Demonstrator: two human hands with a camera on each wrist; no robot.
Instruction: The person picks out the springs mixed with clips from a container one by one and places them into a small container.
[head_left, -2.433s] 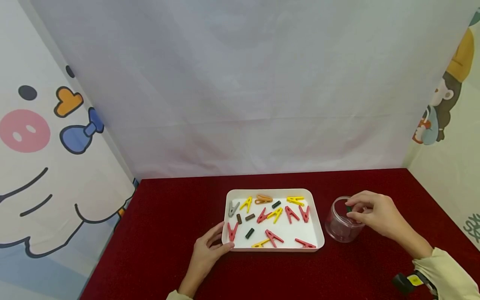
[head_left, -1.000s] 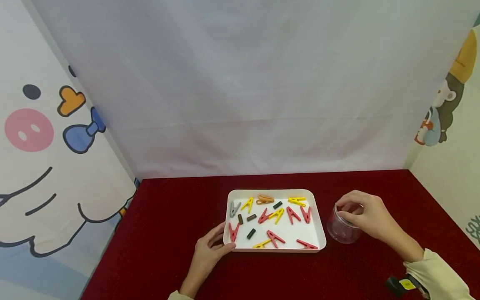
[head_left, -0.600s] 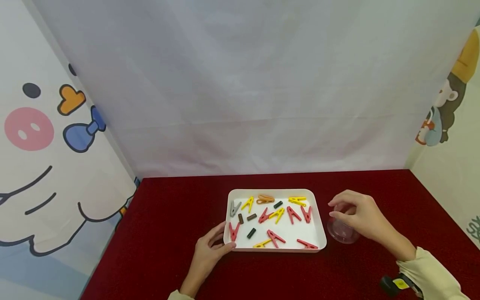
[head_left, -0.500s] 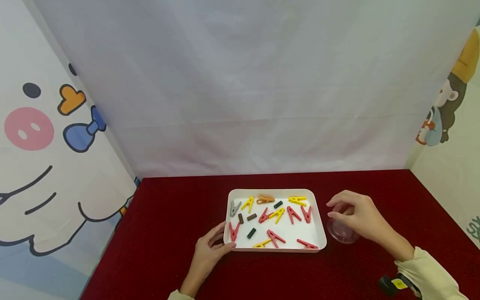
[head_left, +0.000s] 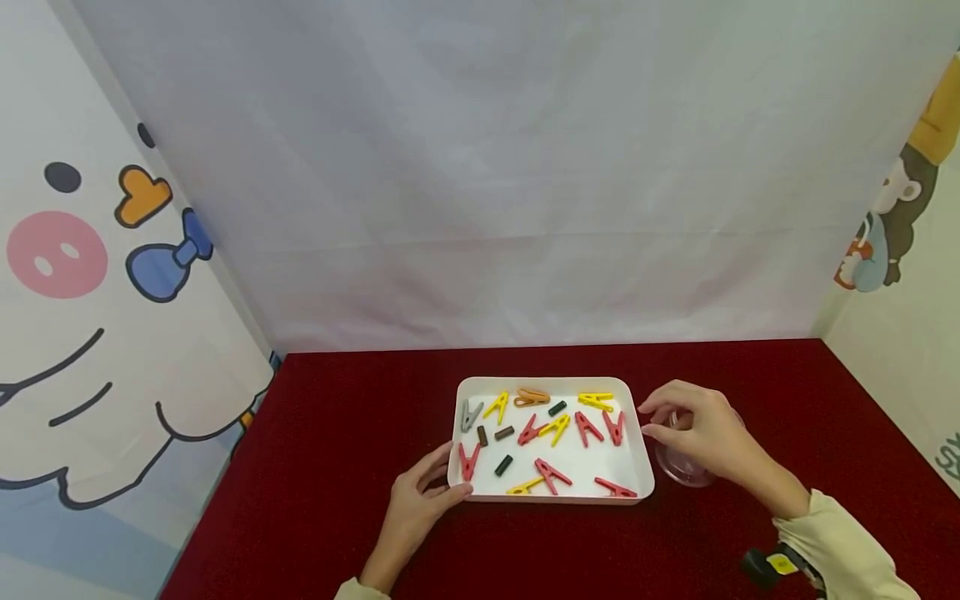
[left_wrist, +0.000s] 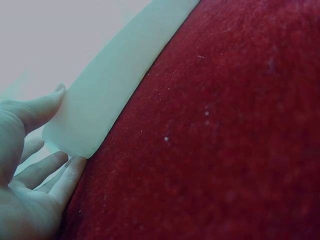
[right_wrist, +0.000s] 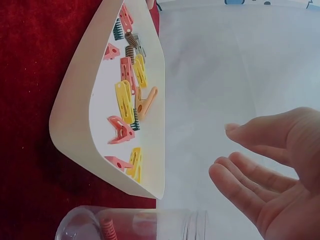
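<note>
A white tray [head_left: 577, 471] holds several plastic clothespins, among them a grey clothespin [head_left: 471, 416] and an orange clothespin [head_left: 532, 397]. Small ribbed, spring-like cylinders lie among them, such as a dark green cylinder [head_left: 503, 466] and a brown cylinder [head_left: 504, 433]. My left hand [head_left: 414, 507] holds the tray's near left corner, thumb at the rim and fingers against the outside. Between tray and jar hovers my right hand [head_left: 701, 429], thumb and fingers apart with nothing between them. It partly hides the clear jar [head_left: 684, 468]; a reddish ribbed cylinder [right_wrist: 108, 229] shows inside the jar.
A dark red cloth [head_left: 360, 433] covers the table. White fabric [head_left: 525, 183] hangs behind it, with cartoon-printed panels at both sides. The jar stands just right of the tray. A wrist camera [head_left: 765, 568] sits on the right sleeve.
My right hand pinched a dark green cylinder over the jar's mouth, dipped into the mouth, then came away without it, leftward towards the tray. My left hand stays at the tray's corner.
</note>
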